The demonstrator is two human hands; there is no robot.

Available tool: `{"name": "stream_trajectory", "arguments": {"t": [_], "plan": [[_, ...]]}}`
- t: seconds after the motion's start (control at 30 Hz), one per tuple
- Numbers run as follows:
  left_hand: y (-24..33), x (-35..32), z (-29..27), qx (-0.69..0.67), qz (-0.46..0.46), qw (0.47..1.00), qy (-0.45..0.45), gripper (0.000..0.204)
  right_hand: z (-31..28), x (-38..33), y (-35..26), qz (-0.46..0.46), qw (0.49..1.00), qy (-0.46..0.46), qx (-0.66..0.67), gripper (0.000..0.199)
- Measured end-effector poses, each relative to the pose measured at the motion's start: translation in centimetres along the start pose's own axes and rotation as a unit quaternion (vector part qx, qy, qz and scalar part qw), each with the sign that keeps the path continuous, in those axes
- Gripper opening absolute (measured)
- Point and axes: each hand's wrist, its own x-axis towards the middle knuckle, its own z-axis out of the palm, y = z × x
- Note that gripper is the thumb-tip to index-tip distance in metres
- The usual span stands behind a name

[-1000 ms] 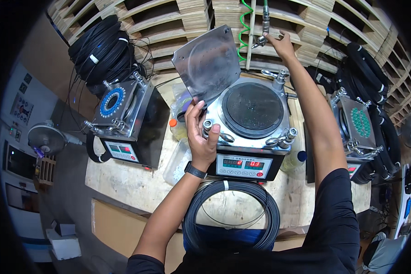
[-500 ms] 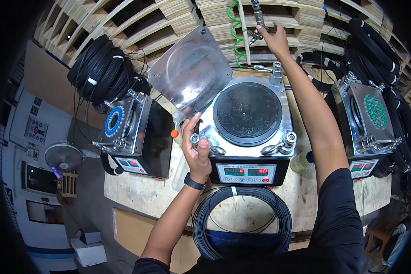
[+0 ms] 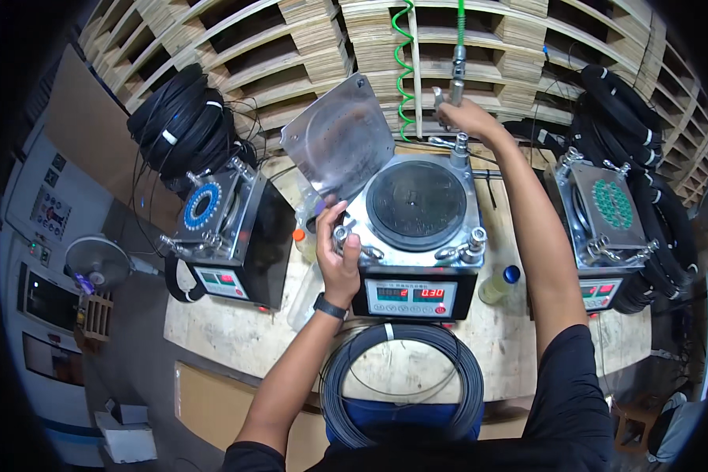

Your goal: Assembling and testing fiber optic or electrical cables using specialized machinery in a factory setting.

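Observation:
My right hand point(image 3: 466, 118) is closed round a metal air blow gun point(image 3: 457, 88) that hangs from a green hose, above the far right corner of the middle polishing machine point(image 3: 362, 212). The machine's round dark polishing pad point(image 3: 417, 200) lies uncovered and looks wet. Behind it, to the left, a square metal plate point(image 3: 340, 141) with small holes leans tilted up. At the near left corner my left hand point(image 3: 337, 263) rests with thumb and fingers apart, around a metal clamp post point(image 3: 341, 234). A coil of black cable point(image 3: 464, 374) lies in front of the machine.
Similar machines stand left point(image 3: 244, 244) and right point(image 3: 598, 212), carrying a blue ring and green connectors. A bottle with a blue cap point(image 3: 497, 287) is right of the middle machine; an orange-capped bottle point(image 3: 300, 236) is left. Black cable bundles point(image 3: 182, 126) and wooden pallets point(image 3: 291, 63) lie behind.
My right hand has brought the blow gun down, nearer the machine's far right corner, and the green hose has stretched. The left hand keeps its place at the corner. The whole view has shifted slightly.

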Motion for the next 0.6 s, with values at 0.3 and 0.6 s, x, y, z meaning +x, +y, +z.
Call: {"name": "stream_trajectory", "arguments": {"t": [0.3,0.6], "plan": [[1.1,0.8,0.4,0.003,0.056,0.998,0.001,0.045,-4.1,-15.6,-9.6,0.004,0.925,0.186,0.331,0.053],[2.6,3.1,-1.7,0.022,-0.060,0.980,-0.188,0.050,3.1,-29.6,-14.2,0.026,0.935,0.082,0.345,0.069]]}}
